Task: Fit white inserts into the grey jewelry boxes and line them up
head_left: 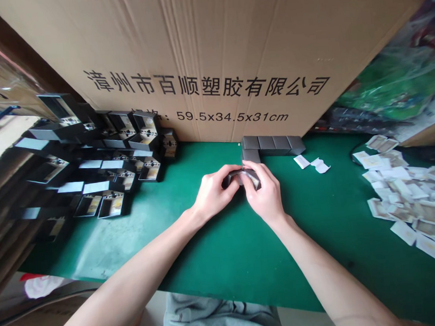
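Both of my hands grip a small dark hinged box (255, 181) over the middle of the green table. My left hand (216, 190) is closed on its left side, with the thumb near the middle. On the right side my right hand (264, 192) is closed too, its thumb reaching inward at the box's pale inside. Fingers cover much of the box, so how far its lid stands open I cannot tell. Just beyond the hands, a row of closed dark boxes (273, 145) stands against the carton, one more box in front of its left end.
Open dark boxes (111, 201) are piled at the left. White, tray-like inserts (399, 191) lie heaped at the right; two white pieces (301, 162) lie near the closed row. A large printed carton (203, 46) walls off the back of the green table (215, 251).
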Demonstrator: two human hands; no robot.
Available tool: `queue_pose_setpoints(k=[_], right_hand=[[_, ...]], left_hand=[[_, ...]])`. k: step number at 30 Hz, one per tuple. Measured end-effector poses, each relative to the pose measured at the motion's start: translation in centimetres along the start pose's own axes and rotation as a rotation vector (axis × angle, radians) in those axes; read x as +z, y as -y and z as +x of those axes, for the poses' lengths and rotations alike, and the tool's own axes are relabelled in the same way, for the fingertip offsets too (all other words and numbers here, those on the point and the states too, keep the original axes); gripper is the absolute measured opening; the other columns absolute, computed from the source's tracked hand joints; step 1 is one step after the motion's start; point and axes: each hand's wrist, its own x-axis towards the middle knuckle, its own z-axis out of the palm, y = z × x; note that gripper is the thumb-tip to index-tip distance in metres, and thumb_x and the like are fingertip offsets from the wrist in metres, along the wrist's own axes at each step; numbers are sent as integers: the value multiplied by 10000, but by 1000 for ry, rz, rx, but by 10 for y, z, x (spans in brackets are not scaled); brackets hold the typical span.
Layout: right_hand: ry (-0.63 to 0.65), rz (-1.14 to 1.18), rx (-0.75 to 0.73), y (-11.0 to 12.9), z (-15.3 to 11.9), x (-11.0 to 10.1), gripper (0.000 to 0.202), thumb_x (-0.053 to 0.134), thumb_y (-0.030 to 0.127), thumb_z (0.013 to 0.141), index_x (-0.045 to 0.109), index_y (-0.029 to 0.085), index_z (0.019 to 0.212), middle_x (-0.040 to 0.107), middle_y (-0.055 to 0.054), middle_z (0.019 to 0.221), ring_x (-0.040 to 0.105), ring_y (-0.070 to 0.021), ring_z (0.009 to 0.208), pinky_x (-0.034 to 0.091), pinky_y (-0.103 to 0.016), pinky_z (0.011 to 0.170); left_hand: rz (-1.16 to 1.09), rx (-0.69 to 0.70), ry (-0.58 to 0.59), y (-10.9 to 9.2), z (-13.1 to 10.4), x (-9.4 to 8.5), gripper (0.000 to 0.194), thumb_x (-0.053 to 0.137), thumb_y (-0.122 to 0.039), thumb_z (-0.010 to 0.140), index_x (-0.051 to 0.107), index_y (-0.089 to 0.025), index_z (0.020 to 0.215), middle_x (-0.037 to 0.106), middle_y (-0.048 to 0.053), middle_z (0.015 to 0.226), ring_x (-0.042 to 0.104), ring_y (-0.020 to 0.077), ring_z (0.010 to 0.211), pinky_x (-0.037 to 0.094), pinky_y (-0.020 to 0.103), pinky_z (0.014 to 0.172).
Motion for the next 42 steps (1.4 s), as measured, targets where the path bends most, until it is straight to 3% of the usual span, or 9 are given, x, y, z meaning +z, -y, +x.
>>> queue_pose_setpoints(k=[4, 8, 11, 13, 15, 21, 27, 35, 42], right_hand=[[-11, -6, 1, 0, 0, 1, 250, 565, 248, 975, 632, 230, 1216, 711, -87, 1141, 697, -206, 1052, 590, -364, 938], [-53, 8, -11, 2, 1, 1, 262, 601, 295, 954, 637, 211, 1199, 697, -105, 1166, 678, -216, 1100, 584, -369, 956], [-64, 51, 93, 5, 0, -1, 356, 612, 374, 934, 616, 194, 1242, 701, -105, 1145, 719, -188, 913, 627, -290, 725], [-25, 109, 199, 6, -1, -2, 395, 578, 425, 948, 602, 187, 1262, 730, -74, 1014, 708, -143, 705, 593, -237, 571], [13, 138, 272, 5, -3, -2, 390, 540, 456, 967, 612, 183, 1236, 731, -27, 831, 678, -121, 584, 574, -223, 539], [-5, 232, 339, 0, -5, 1, 373, 499, 471, 999, 616, 190, 1214, 725, -3, 731, 690, -124, 563, 570, -218, 526], [-63, 341, 390, -2, 0, 0, 374, 495, 480, 997, 604, 203, 1224, 679, 17, 727, 675, -112, 573, 545, -186, 471], [-5, 319, 297, -2, -3, 0, 369, 428, 421, 1034, 557, 227, 1320, 723, -20, 896, 687, -110, 618, 552, -205, 519], [-237, -92, 56, -24, 10, -15, 291, 438, 259, 1005, 612, 200, 1231, 731, -83, 1023, 693, -192, 953, 560, -361, 881]], left_hand=[[-52, -61, 12, -4, 1, -3, 330, 584, -377, 941, 716, -198, 1184, 766, 2, 816, 620, 100, 577, 498, 204, 598], [-238, -186, -34, -5, 3, -4, 443, 519, -481, 976, 722, -172, 1220, 782, 58, 996, 716, 159, 767, 584, 238, 714], [-452, -289, -119, -2, 6, -3, 503, 510, -518, 967, 704, -152, 1251, 741, 85, 1165, 713, 195, 895, 621, 265, 722], [-561, -343, -170, -1, 9, -3, 499, 506, -504, 964, 699, -147, 1255, 730, 85, 1165, 696, 202, 911, 634, 287, 717], [-624, -388, -185, 0, 12, -4, 473, 507, -466, 958, 702, -145, 1247, 729, 78, 1116, 679, 197, 903, 641, 308, 727], [-696, -510, -2, -4, 14, -5, 493, 570, -387, 885, 683, -102, 1272, 696, 71, 1020, 632, 162, 834, 659, 318, 692], [-761, -501, 111, -5, 15, -3, 433, 588, -368, 883, 664, -103, 1218, 678, 83, 946, 650, 164, 786, 653, 302, 640], [-776, -461, 170, -7, 14, -4, 348, 628, -468, 899, 585, -166, 1067, 653, 46, 940, 673, 159, 808, 639, 293, 647], [-726, -481, 157, -8, 14, -4, 348, 638, -498, 887, 561, -174, 990, 642, 23, 876, 699, 157, 698, 568, 231, 528]])
